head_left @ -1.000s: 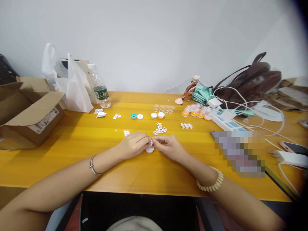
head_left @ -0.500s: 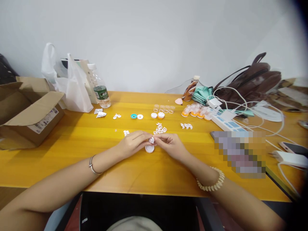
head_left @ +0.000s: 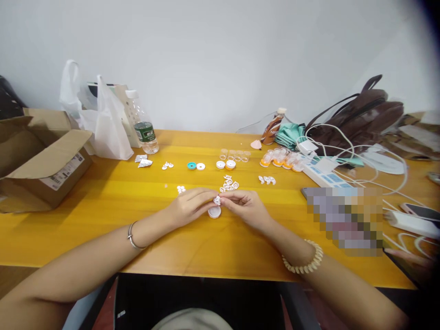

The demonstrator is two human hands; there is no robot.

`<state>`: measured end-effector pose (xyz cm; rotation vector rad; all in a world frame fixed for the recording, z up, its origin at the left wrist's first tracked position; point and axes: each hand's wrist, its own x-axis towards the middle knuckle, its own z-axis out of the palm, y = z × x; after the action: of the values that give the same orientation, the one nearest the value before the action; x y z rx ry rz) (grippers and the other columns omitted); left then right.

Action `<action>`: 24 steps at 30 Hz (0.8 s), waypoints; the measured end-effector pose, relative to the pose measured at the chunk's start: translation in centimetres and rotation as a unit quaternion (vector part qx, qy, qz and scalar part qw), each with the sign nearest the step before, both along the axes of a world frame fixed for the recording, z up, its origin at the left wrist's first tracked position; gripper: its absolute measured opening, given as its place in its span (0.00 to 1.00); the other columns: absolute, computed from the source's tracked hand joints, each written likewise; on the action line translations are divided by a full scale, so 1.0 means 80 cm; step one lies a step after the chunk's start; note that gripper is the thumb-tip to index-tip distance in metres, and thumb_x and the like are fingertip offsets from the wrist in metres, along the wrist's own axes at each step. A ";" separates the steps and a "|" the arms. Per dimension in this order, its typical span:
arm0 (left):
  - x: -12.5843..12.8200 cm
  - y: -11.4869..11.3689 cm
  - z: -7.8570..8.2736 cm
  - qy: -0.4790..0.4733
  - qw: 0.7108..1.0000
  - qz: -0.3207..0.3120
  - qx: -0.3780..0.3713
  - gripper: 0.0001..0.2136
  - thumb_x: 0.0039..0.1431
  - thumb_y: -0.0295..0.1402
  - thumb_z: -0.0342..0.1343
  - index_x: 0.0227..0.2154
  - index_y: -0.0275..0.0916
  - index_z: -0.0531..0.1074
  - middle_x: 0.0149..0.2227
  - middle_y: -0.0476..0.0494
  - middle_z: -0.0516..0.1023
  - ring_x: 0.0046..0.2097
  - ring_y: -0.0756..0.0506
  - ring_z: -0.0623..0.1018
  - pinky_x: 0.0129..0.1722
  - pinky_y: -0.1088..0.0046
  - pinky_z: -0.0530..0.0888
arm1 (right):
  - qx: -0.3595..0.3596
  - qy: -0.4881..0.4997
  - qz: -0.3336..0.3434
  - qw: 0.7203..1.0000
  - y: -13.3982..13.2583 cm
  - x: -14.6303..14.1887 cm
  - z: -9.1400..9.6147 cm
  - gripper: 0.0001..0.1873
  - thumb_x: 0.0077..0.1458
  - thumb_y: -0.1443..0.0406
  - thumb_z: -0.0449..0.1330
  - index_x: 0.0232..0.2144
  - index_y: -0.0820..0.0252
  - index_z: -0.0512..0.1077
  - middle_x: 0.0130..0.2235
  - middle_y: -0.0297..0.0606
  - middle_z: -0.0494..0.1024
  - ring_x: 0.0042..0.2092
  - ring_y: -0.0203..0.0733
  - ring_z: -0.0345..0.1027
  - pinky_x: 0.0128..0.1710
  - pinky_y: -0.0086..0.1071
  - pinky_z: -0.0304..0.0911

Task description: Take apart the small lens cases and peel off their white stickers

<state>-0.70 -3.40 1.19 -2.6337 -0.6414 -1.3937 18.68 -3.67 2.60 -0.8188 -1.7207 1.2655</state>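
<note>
The left hand (head_left: 190, 207) and right hand (head_left: 244, 208) tightly pinch a small white perforated plastic piece (head_left: 217, 200). It is now slightly higher, at 12 o'clock of the round white plastic cap (head_left: 214, 212).

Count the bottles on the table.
2. Clear bottle beside the white bag, back left; brown bottle by the teal cloth, back right. Others may hide behind the white bag.

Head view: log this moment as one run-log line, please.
left hand: pinching small white piece | right hand: pinching same piece | white cap: on yellow table, below fingertips | loose white pieces: behind hands
</note>
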 end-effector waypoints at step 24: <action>0.001 0.004 -0.002 0.115 0.977 0.047 0.171 0.19 0.60 0.23 0.48 0.54 0.31 0.58 0.37 0.37 0.78 0.35 0.47 0.79 0.30 0.75 0.78 | 0.089 -0.103 -0.095 0.986 -0.010 -0.005 -0.003 0.11 0.47 0.67 0.56 0.32 0.61 0.76 0.29 0.36 0.80 0.29 0.40 0.74 0.31 0.30 0.72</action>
<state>-0.59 -3.10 1.02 -2.4055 -0.4452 -1.0427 18.26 -4.48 2.38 -1.0077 -1.8387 0.9106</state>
